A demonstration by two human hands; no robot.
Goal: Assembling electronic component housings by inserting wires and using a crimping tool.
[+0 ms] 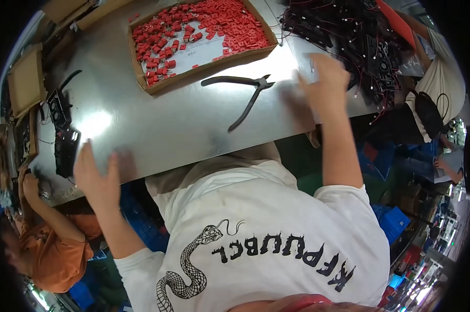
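My left hand hovers at the table's near left edge, thumb and fingers apart, with nothing seen in it. Close by lie black plastic housings, one with round openings. My right hand is raised at the near side of a heap of black parts with thin red wires. Motion smears its fingers, so whether it holds anything is unclear. Between my hands, a pair of cutting pliers lies with its dark handles spread. Beyond it is a shallow cardboard tray of small red plastic pieces.
The metal tabletop has a seam toward the right. A co-worker in an orange shirt sits at the left, one hand near cardboard boxes. Another person in pale clothing is at the far right. Blue crates stand below table height.
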